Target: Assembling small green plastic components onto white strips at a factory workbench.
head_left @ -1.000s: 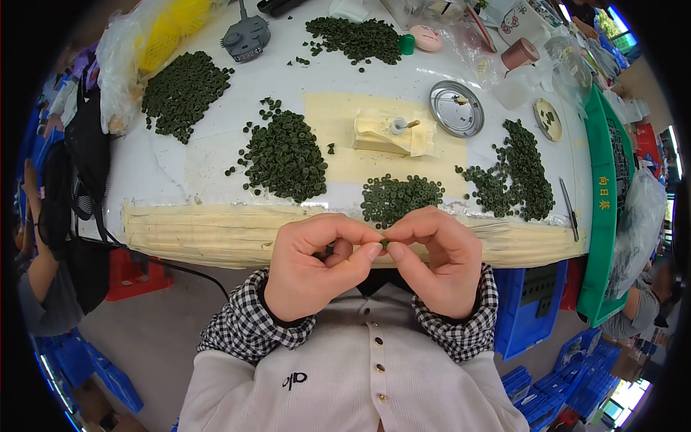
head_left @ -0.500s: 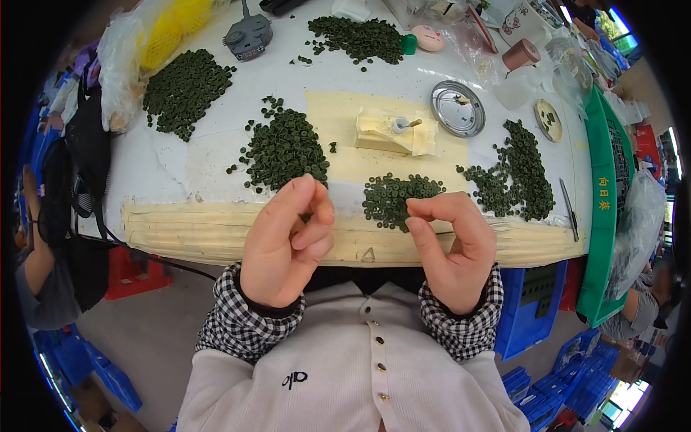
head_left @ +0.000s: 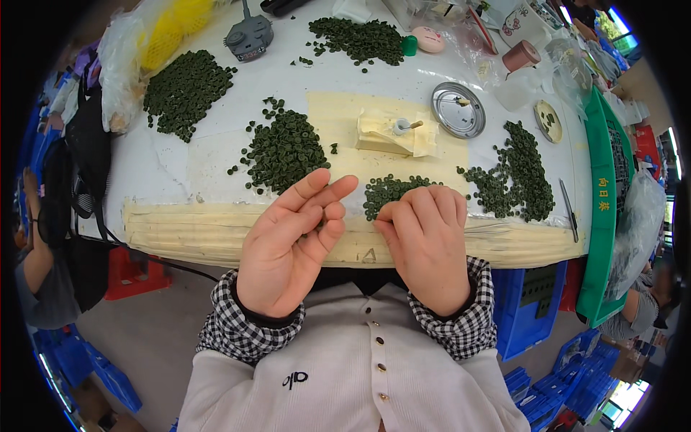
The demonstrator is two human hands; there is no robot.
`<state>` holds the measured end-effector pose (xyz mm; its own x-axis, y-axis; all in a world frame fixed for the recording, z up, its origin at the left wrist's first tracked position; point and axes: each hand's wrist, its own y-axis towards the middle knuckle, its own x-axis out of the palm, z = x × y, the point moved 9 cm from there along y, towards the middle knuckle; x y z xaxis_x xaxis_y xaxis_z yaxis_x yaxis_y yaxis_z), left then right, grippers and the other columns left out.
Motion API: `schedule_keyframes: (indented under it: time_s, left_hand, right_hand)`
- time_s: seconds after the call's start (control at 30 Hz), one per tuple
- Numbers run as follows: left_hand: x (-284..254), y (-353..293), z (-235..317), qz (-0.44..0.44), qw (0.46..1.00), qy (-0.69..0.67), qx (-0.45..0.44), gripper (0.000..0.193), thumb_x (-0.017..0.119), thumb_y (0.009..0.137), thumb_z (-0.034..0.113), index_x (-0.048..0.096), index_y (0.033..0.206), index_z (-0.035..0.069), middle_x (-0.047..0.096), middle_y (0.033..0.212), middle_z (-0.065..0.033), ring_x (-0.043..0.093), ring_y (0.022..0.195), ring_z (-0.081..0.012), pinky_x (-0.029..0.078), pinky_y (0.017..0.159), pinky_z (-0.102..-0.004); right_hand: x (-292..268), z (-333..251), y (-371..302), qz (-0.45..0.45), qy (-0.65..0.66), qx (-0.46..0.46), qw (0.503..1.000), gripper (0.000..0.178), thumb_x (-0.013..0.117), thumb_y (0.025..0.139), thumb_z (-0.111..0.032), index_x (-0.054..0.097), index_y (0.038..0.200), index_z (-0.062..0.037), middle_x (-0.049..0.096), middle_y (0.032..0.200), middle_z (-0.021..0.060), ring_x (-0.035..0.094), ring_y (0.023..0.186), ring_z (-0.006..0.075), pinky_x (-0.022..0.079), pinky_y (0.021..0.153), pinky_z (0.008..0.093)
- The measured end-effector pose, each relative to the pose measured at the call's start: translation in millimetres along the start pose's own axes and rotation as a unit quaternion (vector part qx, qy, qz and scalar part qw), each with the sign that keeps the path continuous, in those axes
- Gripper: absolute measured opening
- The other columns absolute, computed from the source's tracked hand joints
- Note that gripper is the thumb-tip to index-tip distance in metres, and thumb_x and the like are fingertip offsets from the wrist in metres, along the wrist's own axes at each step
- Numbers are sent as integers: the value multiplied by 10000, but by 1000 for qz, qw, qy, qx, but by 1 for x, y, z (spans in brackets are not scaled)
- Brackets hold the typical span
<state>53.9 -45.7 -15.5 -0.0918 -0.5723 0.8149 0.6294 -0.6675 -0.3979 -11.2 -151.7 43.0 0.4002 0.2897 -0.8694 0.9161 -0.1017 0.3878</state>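
My left hand (head_left: 284, 248) is turned palm up, its index and middle fingers stretched out and the others curled. A bit of dark green, seemingly a small round part (head_left: 319, 225), shows between the curled fingers. My right hand (head_left: 428, 245) is palm down, thumb and index finger pinched together; whatever lies between the tips is too small to make out. It partly covers a small pile of dark green, wheel-like parts (head_left: 381, 193). Beyond my left hand lies a larger heap of similar parts (head_left: 288, 151).
Further green heaps lie at the back left (head_left: 187, 90), back middle (head_left: 360, 39) and right (head_left: 525, 173). A tape-covered block (head_left: 385, 140) holds a small cup with a stick. Around it are a round metal lid (head_left: 458, 119), tweezers (head_left: 568, 209), a grey model turret (head_left: 248, 37) and a green tray (head_left: 599, 237).
My right hand has moved left and turned palm down over the small pile. The left hand's index and middle fingers have straightened and moved slightly right.
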Motion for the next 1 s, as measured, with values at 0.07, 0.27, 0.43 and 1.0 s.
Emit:
schedule_keyframes:
  time_s: [0.07,0.27,0.43,1.0]
  left_hand:
    - [3,-1,-7,-13,1000,11,-21,228,393,967,72,485,1164,2,507,1239,-201,525,819,-101,491,740,-206]
    - [14,-3,-30,-166,980,1,-110,254,406,991,231,556,1035,31,636,984,-111,510,679,-61,412,579,-168]
    - [13,-4,-40,-121,985,56,-111,282,434,981,204,572,1111,-6,579,823,-19,386,616,-43,344,570,-162]
    - [14,1,-41,-111,987,72,-87,191,510,940,109,577,1096,22,633,913,-56,348,558,-22,316,517,-167]
  right_hand:
    - [0,0,0,16,1,-1,1000,165,670,699,-84,562,822,-73,499,823,61,468,835,250,375,746,373]
    - [-23,15,-5,92,170,38,980,120,641,753,-60,541,816,-41,500,790,78,460,758,259,380,675,353]
    - [-25,19,-8,95,276,56,955,100,622,813,-75,536,808,-25,498,772,82,455,723,245,382,667,322]
    - [-9,27,-16,57,468,134,872,87,566,871,-84,524,839,-15,498,792,54,430,707,160,376,672,255]
